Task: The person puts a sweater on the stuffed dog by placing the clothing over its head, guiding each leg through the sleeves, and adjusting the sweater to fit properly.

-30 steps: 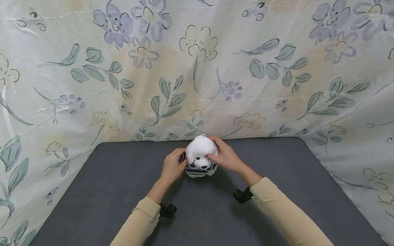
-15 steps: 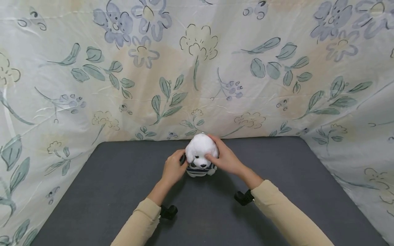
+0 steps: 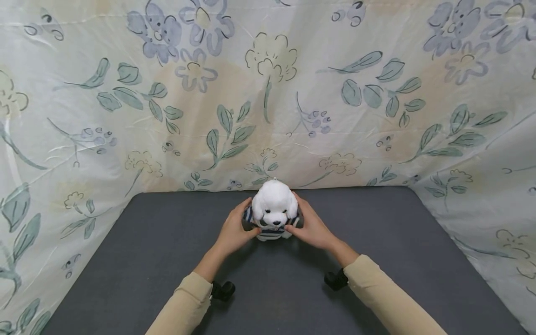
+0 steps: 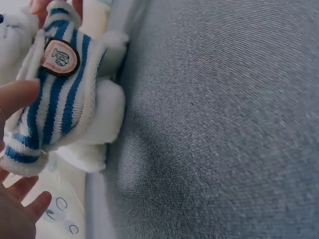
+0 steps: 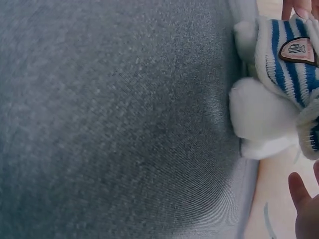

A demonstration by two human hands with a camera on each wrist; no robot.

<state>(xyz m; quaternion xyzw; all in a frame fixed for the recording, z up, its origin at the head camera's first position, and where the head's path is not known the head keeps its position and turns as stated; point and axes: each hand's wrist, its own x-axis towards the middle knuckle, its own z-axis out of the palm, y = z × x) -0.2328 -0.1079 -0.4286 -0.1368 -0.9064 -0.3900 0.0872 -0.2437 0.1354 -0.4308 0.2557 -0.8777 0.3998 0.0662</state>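
A white plush dog in a blue-and-white striped knit sweater sits upright near the table's far edge, facing the camera. My left hand holds it at one side, the thumb on the sweater front. On the other side my right hand holds it too, thumb at the chest below the muzzle. The fingers of both hands reach round the sleeves. A round-edged badge shows on the sweater in both wrist views. In the right wrist view, white plush feet are down at the table.
The dark grey table has rounded far corners. Right behind it hangs a floral cloth, which also runs down both sides. A black wrist camera sits on the left wrist, another black wrist camera on the right.
My right hand has slid down from the dog's head to its side, uncovering the face. My left thumb has come round to the front. The dog now faces more squarely forward.
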